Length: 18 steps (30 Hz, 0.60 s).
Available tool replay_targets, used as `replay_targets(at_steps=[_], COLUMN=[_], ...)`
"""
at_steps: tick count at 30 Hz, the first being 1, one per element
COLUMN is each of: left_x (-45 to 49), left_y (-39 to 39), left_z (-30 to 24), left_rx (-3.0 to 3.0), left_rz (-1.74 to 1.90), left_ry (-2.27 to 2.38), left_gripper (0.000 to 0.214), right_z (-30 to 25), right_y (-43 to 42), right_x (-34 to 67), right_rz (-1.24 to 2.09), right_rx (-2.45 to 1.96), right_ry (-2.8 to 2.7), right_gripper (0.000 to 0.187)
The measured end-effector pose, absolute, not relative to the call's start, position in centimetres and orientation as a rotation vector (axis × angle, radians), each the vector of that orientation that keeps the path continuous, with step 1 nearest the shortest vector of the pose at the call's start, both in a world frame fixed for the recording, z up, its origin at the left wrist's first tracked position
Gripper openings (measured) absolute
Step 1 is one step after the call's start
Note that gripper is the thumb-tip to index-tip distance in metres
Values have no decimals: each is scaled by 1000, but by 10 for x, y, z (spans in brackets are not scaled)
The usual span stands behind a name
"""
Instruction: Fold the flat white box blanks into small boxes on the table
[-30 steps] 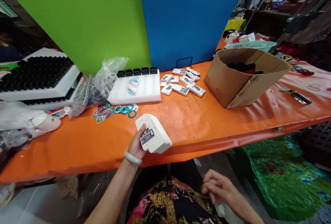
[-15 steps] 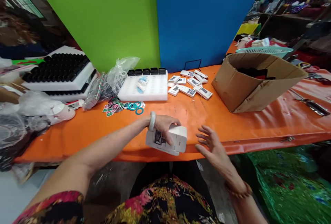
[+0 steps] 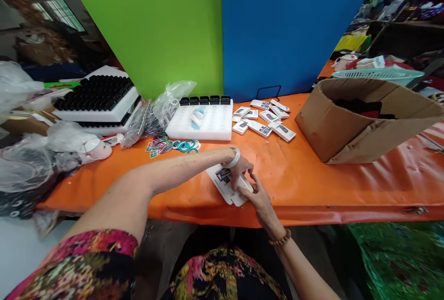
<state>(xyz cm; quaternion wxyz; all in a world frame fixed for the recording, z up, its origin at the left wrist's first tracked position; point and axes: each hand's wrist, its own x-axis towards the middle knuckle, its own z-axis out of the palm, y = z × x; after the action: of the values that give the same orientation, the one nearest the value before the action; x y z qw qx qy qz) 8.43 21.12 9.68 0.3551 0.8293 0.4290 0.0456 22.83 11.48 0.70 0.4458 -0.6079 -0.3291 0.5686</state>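
Note:
A white printed carton (image 3: 222, 180), with flaps showing at its near end, lies tilted at the front of the orange table. My left hand (image 3: 240, 168), with a pale bangle at the wrist, reaches over the carton and grips its upper right part. At the carton's right end, my right hand (image 3: 259, 198) has its thumb and fingers closed on the edge. Beyond the hands, several small white printed boxes (image 3: 265, 129) lie in a loose group. Left of them stands a white foam tray (image 3: 215, 126) with black pieces along its back row.
To the right is an open cardboard box (image 3: 333, 129) with dark things inside. Teal rings (image 3: 185, 145) and printed cards (image 3: 157, 146) lie on the orange table (image 3: 287, 175). Stacked trays of black pieces (image 3: 97, 99) and plastic bags (image 3: 65, 140) stand at left.
My right hand has come in from the right and closed on the carton's end. The carton has turned in my left hand, its right end now pointing nearer to me. The view has shifted slightly.

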Motion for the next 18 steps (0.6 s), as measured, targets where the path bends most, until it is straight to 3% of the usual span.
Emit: replay_targets(at_steps=[4,7,12,15,18], left_x=[121,105,78,91,105], left_y=[240,224,156,135,143], left_z=[92,77,38,25,22], left_rx=[2284,2374,1230,703,698], left_rz=[-26,439,1042,1011,1065], left_ry=[1024,1317,1836,1527,1255], left_gripper=[60,84,71,63,58], right_z=[1,1,7,11,11], right_y=[120,123,120,117,120], right_x=[227,227,226,225,219], right_rz=[1511,1594,1637,1718,1706], right_rx=[-1357,-1305,-1296,-1223,-1221], right_ry=[-583,-466,-395,-445,-496], right_gripper=[61,56,54,49,47])
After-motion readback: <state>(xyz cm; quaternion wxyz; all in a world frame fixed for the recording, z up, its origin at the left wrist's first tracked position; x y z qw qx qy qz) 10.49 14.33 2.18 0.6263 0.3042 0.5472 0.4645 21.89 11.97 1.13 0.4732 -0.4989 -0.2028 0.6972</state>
